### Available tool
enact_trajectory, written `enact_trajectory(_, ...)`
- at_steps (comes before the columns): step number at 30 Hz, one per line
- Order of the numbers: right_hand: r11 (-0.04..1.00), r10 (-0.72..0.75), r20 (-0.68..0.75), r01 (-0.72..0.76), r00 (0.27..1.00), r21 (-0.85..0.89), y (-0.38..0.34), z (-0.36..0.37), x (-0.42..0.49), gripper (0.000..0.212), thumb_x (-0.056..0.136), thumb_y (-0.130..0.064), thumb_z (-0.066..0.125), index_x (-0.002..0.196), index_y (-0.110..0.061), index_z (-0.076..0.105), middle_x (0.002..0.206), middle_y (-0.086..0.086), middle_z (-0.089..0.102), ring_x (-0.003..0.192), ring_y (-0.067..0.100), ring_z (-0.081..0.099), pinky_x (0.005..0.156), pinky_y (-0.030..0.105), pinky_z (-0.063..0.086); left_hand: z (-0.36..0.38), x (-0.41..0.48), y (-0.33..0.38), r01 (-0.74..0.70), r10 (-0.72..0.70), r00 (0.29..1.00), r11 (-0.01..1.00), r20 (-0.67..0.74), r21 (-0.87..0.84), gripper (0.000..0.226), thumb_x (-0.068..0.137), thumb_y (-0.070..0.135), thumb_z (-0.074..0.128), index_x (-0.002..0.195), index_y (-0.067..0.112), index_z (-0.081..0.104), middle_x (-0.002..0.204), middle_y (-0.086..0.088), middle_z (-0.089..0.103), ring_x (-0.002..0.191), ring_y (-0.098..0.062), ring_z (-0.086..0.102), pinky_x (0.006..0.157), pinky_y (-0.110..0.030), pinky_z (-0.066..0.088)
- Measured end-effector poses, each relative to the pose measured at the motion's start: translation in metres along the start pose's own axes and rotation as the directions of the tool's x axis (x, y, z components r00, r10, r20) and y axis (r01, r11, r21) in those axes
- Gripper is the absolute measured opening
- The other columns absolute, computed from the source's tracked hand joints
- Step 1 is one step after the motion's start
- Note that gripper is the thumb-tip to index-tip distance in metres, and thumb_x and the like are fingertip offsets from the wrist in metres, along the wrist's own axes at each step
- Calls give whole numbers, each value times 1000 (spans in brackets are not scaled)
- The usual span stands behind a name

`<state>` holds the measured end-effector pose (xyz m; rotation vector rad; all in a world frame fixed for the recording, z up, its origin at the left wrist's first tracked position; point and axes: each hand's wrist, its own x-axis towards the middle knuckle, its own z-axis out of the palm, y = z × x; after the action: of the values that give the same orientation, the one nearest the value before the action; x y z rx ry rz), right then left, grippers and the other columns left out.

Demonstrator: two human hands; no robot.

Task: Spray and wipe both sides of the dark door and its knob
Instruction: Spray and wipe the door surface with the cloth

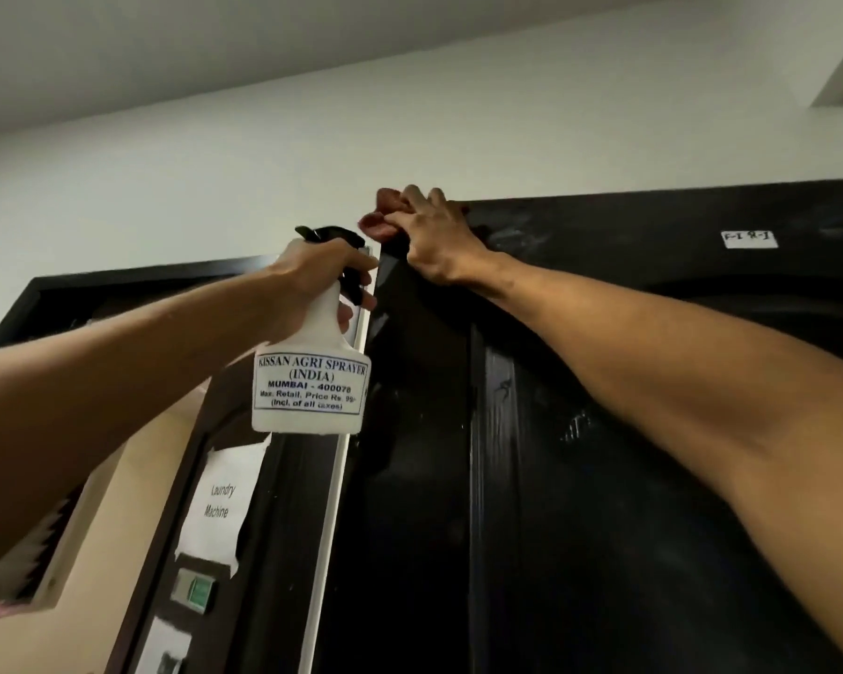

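While the right hand (429, 235) presses a bunched reddish cloth (383, 214) against the top corner of the dark door (604, 479), the left hand (312, 279) gripping the spray bottle (310, 381) so high could lose it, I reckon.

We face a dark door (604, 503), small white label (749, 239) stuck near its top right, red cloth (376, 222) pressed on its top left corner, pale smears (546, 235) between them.
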<state>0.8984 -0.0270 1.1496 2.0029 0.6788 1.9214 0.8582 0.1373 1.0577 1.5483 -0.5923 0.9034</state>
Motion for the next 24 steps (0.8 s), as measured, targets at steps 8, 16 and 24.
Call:
enact_trajectory(8, 902, -430, 105, 424, 896, 80, -38, 26, -111, 49, 88, -8, 54, 134, -23, 62, 137, 7, 48, 115, 26, 40, 96, 37, 38, 4, -56, -32, 104, -106, 993, 993, 43, 53, 16, 95, 21, 72, 93, 5, 70, 76, -19, 70, 37, -17, 53, 41, -24, 47)
enact_trajectory(16, 961, 271, -130, -275, 954, -12, 46, -15, -119, 49, 88, -5, 50, 135, -14, 60, 139, 14, 43, 120, 36, 39, 105, 43, 38, 34, -68, -8, 97, -104, 989, 993, 110, 67, 21, 96, 26, 71, 84, 9, 66, 81, -16, 76, 37, -15, 49, 42, -24, 46)
enact_trajectory(24, 918, 391, -210, -396, 896, 20, 128, -47, -166, 51, 88, 1, 48, 134, -16, 64, 136, 12, 47, 119, 36, 41, 104, 43, 38, 111, -53, 22, 108, -114, 976, 993, 185, 45, 22, 96, 27, 70, 82, 10, 65, 77, -12, 73, 40, -13, 51, 43, -24, 47)
